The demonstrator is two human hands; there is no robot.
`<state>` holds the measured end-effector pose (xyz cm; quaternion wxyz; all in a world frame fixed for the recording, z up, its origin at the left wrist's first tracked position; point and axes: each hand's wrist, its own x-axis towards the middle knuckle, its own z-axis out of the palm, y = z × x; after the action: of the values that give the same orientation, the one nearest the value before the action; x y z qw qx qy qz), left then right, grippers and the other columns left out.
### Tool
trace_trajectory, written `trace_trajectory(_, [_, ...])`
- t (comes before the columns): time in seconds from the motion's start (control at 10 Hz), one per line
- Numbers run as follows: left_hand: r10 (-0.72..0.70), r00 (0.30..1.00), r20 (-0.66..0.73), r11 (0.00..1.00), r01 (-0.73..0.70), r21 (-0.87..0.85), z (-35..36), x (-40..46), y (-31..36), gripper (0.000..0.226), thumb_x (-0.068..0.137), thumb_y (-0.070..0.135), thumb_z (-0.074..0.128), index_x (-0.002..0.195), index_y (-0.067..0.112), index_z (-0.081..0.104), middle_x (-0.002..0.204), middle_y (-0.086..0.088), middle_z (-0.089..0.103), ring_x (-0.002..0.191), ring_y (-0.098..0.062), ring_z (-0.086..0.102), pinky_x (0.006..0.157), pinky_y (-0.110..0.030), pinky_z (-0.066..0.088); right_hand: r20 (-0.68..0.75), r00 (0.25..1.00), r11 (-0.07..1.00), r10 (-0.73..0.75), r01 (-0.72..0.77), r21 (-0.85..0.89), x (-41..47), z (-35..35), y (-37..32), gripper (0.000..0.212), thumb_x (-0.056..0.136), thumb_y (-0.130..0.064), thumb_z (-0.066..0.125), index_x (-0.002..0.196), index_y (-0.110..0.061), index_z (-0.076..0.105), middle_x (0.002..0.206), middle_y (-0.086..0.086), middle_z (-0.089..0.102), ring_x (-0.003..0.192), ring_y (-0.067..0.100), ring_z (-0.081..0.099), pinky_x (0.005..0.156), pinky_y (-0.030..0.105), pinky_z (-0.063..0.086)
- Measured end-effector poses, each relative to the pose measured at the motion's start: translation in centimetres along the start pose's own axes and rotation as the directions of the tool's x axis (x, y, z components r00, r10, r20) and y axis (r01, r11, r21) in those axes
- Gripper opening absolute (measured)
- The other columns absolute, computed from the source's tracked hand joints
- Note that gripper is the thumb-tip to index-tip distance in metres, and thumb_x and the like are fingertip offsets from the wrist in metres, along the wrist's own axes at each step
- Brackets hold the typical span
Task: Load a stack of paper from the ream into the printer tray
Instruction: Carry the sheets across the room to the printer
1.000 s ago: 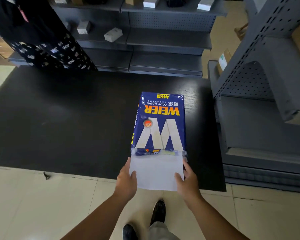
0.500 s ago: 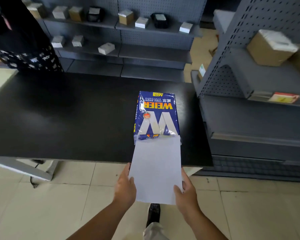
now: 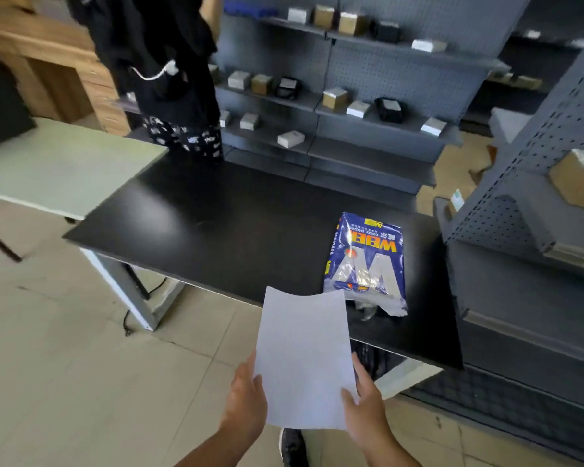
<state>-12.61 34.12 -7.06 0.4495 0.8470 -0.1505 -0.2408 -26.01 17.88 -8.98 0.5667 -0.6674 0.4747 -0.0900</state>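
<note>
A white stack of paper (image 3: 304,358) is held in the air in front of the black table (image 3: 233,230), fully out of its wrapper. My left hand (image 3: 246,399) grips its lower left edge and my right hand (image 3: 363,402) grips its lower right corner. The blue ream wrapper (image 3: 366,261) lies on the table's right side, its torn open end toward me, looking partly flattened. No printer or tray is in view.
Grey pegboard shelving (image 3: 351,106) with small boxes lines the back, and another shelf unit (image 3: 536,203) stands at the right. A person in dark clothes (image 3: 162,72) stands behind the table's left end. A pale table (image 3: 58,166) adjoins at the left. Tiled floor lies below.
The paper stack has slid fully out of the wrapper and moved back and left with both hands. The view has turned left and pulled away from the table.
</note>
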Motion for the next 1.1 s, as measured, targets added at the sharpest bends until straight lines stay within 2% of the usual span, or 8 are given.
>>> trace_trajectory(0.1, [-0.067, 0.986, -0.153, 0.997, 0.063, -0.033, -3.1, -0.5, -1.4, 0.049, 0.098, 0.010, 0.035, 0.146, 0.018, 0.027, 0.144, -0.013, 0.041, 0.129, -0.028, 0.042, 0.100, -0.030, 0.037, 0.116, 0.989, 0.995, -0.092, 0.097, -0.032, 1.0, 3.8, -2.2, 0.075, 0.088, 0.020, 0.047, 0.149, -0.021, 0.040, 0.144, 0.002, 0.057, 0.130, 0.016, 0.054, 0.108, 0.018, 0.037])
trace_trajectory(0.2, [-0.181, 0.949, -0.259, 0.980, 0.198, 0.039, -7.0, -1.8, -2.7, 0.049, 0.100, 0.010, 0.034, 0.147, 0.015, 0.020, 0.148, -0.006, 0.034, 0.135, -0.021, 0.034, 0.107, -0.022, 0.021, 0.270, 0.951, 0.984, -0.154, 0.173, -0.048, 1.2, 8.1, -4.8, 0.075, 0.083, 0.019, 0.045, 0.144, -0.024, 0.050, 0.135, -0.006, 0.064, 0.127, 0.012, 0.058, 0.109, 0.033, 0.043])
trace_trajectory(0.3, [-0.266, 0.869, -0.417, 0.964, 0.231, -0.133, -10.1, -3.3, -4.8, 0.051, 0.096, 0.007, 0.035, 0.145, 0.020, 0.029, 0.138, -0.006, 0.044, 0.126, -0.024, 0.042, 0.103, -0.032, 0.033, 0.444, 0.875, 0.964, -0.194, 0.253, -0.078, 1.0, 12.4, -7.5, 0.073, 0.083, 0.011, 0.045, 0.141, -0.033, 0.052, 0.133, -0.018, 0.065, 0.124, 0.006, 0.059, 0.103, 0.030, 0.048])
trace_trajectory(0.4, [-0.318, 0.768, -0.556, 0.948, 0.248, -0.199, -13.1, -4.8, -6.2, 0.050, 0.096, 0.007, 0.036, 0.143, 0.020, 0.033, 0.127, 0.001, 0.046, 0.112, -0.011, 0.043, 0.096, -0.026, 0.030, 0.575, 0.790, 0.946, -0.212, 0.313, -0.081, 0.5, 16.6, -9.9, 0.075, 0.084, 0.006, 0.044, 0.145, -0.036, 0.049, 0.133, -0.022, 0.064, 0.122, 0.002, 0.060, 0.105, 0.037, 0.050])
trace_trajectory(0.5, [-0.387, 0.670, -0.633, 0.922, 0.273, -0.275, -15.3, -6.4, -6.3, 0.049, 0.096, 0.005, 0.036, 0.144, 0.018, 0.032, 0.120, 0.004, 0.044, 0.105, -0.007, 0.038, 0.093, -0.023, 0.027, 0.683, 0.696, 0.926, -0.220, 0.369, -0.078, -0.6, 20.1, -12.0, 0.074, 0.082, 0.007, 0.040, 0.134, -0.044, 0.054, 0.124, -0.026, 0.068, 0.113, -0.002, 0.064, 0.097, 0.029, 0.053])
trace_trajectory(0.6, [-0.406, 0.603, -0.686, 0.914, 0.256, -0.316, -16.4, -7.6, -6.7, 0.053, 0.094, 0.004, 0.033, 0.142, 0.024, 0.035, 0.126, 0.006, 0.049, 0.115, -0.012, 0.046, 0.099, -0.028, 0.031, 0.745, 0.616, 0.897, -0.255, 0.439, -0.055, -1.1, 22.6, -13.9, 0.075, 0.081, 0.010, 0.039, 0.127, -0.046, 0.055, 0.116, -0.029, 0.070, 0.107, -0.008, 0.064, 0.085, 0.015, 0.053])
trace_trajectory(0.8, [-0.485, 0.470, -0.737, 0.874, 0.274, -0.401, -17.2, -8.8, -6.2, 0.052, 0.095, 0.008, 0.033, 0.143, 0.029, 0.033, 0.129, 0.008, 0.049, 0.118, -0.015, 0.047, 0.094, -0.029, 0.036, 0.847, 0.467, 0.858, -0.255, 0.513, -0.025, -0.7, 26.0, -15.3, 0.079, 0.080, 0.009, 0.039, 0.147, -0.032, 0.047, 0.135, -0.015, 0.064, 0.124, 0.006, 0.060, 0.108, 0.039, 0.048])
trace_trajectory(1.1, [-0.505, 0.364, -0.783, 0.861, 0.269, -0.431, -18.4, -5.9, -6.0, 0.051, 0.094, 0.006, 0.035, 0.139, 0.028, 0.040, 0.117, 0.017, 0.048, 0.102, -0.004, 0.045, 0.082, -0.024, 0.036, 0.885, 0.421, 0.855, -0.197, 0.515, -0.054, 1.2, 29.0, -18.1, 0.074, 0.086, 0.006, 0.040, 0.147, -0.035, 0.045, 0.138, -0.011, 0.062, 0.123, 0.013, 0.060, 0.105, 0.042, 0.051])
